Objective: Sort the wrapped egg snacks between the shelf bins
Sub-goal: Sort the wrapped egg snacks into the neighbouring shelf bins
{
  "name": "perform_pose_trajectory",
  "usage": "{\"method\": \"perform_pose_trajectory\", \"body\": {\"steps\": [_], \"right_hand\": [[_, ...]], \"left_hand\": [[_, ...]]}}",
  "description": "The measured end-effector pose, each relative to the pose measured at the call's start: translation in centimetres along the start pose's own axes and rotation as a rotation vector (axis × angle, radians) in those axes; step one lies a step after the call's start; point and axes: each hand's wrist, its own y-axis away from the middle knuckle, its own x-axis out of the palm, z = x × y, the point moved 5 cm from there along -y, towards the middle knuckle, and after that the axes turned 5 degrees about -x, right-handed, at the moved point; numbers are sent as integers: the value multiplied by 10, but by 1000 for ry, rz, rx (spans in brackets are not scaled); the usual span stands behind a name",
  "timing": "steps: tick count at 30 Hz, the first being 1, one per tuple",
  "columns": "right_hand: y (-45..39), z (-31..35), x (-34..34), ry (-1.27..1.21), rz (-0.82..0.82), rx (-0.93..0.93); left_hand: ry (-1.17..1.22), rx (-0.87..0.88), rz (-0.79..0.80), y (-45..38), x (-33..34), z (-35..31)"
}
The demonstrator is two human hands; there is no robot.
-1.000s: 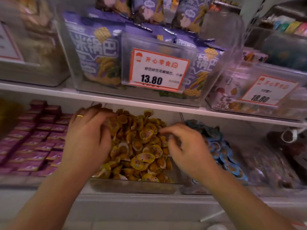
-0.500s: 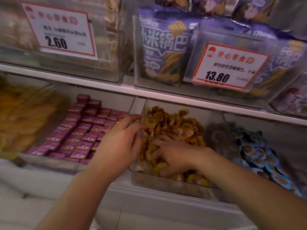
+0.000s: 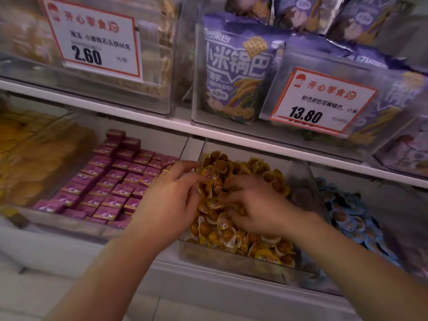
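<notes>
The fingers of the left hand (image 3: 171,200) are curled, thumb and forefinger pinched on one yellow-wrapped egg snack (image 3: 209,177) at the left edge of the heap. The fingers of the right hand (image 3: 257,209) are spread and bent down into the pile of yellow egg snacks (image 3: 231,235); their tips are buried among the wrappers, so whether they hold anything cannot be told. A gold ring (image 3: 165,170) shows on the left hand.

The snacks fill a clear bin (image 3: 231,260) at lower centre of the frame, on the lower shelf. Its front wall is low and see-through, its back half lies in the shadow of the white shelf board (image 3: 162,122) above, which leaves only a shallow gap over the heap. Both forearms cross the bin's front edge and cover much of the pile's middle.

Just left of the bin, rows of small pink boxes (image 3: 108,184) sit in a neighbouring tray, touching distance from the left hand's knuckles. Further left, yellow packets (image 3: 34,163) are blurred behind plastic. To the right, a bin of blue-wrapped egg snacks (image 3: 347,214) is partly cut off by the right forearm and the dim, hazy divider between the bins.

On the upper shelf stand purple snack bags (image 3: 236,72) in a clear box, with a price card reading 13.80 (image 3: 322,103), and at upper left a card reading 2.60 (image 3: 92,40). The goods behind that card are too blurred to make out.
</notes>
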Motion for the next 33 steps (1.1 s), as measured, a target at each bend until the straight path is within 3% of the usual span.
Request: {"method": "perform_pose_trajectory", "body": {"steps": [2, 4, 9, 17, 19, 23, 27, 33], "right_hand": [[-20, 36, 17, -21, 19, -123], [-35, 55, 42, -8, 147, -148], [-22, 17, 50, 190, 192, -146], [0, -47, 18, 141, 367, 249], [-5, -41, 11, 47, 319, 255], [-38, -20, -3, 56, -15, 85], [-59, 3, 38, 128, 148, 11], [-24, -13, 41, 158, 128, 33]], "left_hand": [[4, -13, -7, -2, 1, 1], [8, -20, -6, -2, 2, 4], [33, 18, 16, -2, 0, 8], [35, 16, -2, -6, 1, 11], [33, 10, -6, -7, 2, 11], [36, -3, -26, -8, 4, 10], [42, 11, -41, -8, 4, 11], [54, 13, -30, -8, 3, 12]]}}
